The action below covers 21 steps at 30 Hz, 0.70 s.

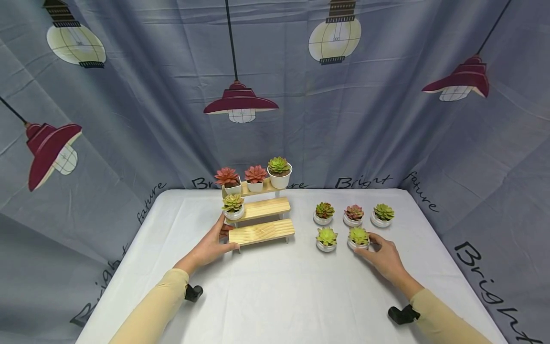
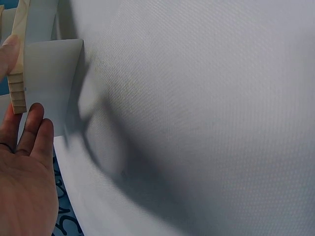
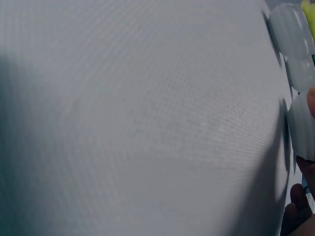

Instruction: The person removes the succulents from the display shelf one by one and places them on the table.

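Note:
A three-step wooden plant stand point(image 1: 262, 232) is at the table's left centre. My left hand point(image 1: 211, 247) holds the left end of its lowest step; in the left wrist view the thumb lies on one face of the board point(image 2: 17, 91) and the fingertips touch its end. On the right, my right hand point(image 1: 386, 260) pinches the white pot of a light green succulent point(image 1: 358, 237). The right wrist view shows only part of that hand round the ribbed pot point(image 3: 301, 128), which is cut off at the frame edge. Another green succulent point(image 1: 326, 238) stands just left of it.
Two red succulents point(image 1: 255, 177) and a green one point(image 1: 279, 172) occupy the stand's top step. A yellow-green succulent point(image 1: 233, 206) sits at the middle step's left end. Behind my right hand, three potted succulents point(image 1: 354, 215) form a row. A printed grey-blue curtain point(image 1: 296, 110) surrounds the white table point(image 1: 275, 291).

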Available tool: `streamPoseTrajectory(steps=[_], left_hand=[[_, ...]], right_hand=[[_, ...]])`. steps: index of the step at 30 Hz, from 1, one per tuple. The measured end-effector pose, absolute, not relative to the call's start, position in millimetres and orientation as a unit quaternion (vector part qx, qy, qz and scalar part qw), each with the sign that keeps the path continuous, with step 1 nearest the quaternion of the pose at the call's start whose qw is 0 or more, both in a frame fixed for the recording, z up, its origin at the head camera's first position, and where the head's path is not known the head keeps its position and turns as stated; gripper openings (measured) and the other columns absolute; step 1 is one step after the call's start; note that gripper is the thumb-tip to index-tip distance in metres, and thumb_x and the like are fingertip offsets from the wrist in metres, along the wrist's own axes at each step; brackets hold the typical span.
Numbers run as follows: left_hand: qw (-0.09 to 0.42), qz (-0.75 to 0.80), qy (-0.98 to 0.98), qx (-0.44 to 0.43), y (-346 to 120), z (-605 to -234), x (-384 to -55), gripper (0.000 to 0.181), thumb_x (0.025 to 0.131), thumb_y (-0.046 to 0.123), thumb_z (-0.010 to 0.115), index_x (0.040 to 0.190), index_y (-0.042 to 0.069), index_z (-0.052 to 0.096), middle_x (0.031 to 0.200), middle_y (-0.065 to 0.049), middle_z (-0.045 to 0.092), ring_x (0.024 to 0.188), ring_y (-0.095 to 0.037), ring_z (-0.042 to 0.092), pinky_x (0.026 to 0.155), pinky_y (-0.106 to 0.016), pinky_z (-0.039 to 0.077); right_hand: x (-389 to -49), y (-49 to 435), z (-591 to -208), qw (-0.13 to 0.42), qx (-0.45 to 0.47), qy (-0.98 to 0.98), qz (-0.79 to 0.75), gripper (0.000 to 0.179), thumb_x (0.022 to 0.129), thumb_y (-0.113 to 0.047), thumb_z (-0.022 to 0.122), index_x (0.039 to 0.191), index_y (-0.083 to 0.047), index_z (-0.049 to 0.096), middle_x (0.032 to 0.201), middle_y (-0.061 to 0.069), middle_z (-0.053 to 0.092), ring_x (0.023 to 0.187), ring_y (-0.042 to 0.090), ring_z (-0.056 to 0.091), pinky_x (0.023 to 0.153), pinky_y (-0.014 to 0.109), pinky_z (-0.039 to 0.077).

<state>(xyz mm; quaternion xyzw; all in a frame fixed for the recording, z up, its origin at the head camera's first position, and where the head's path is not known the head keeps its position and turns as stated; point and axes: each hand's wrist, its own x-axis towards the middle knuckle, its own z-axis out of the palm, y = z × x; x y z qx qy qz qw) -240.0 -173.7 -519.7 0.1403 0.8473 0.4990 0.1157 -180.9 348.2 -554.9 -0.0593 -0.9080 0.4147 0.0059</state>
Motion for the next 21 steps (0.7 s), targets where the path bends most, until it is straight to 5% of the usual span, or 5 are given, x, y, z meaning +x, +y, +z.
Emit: streamPoseTrajectory(steps=[21], left_hand=[[0.104, 0.503, 0.845, 0.152, -172.6, -518.7, -239.8, 0.119, 0.089, 0.019, 0.084, 0.165, 0.024, -0.008, 0.137, -0.013, 0.053, 0.127, -0.031, 0.052, 0.113, -0.05, 0.038]], right_hand=[[-182.4, 350.2, -559.8, -0.003, -0.057, -0.897, 0.439, 0.092, 0.087, -0.041, 0.083, 0.15, 0.011, 0.04, 0.141, 0.034, 0.05, 0.138, 0.048, 0.039, 0.116, 0.064, 0.025]])
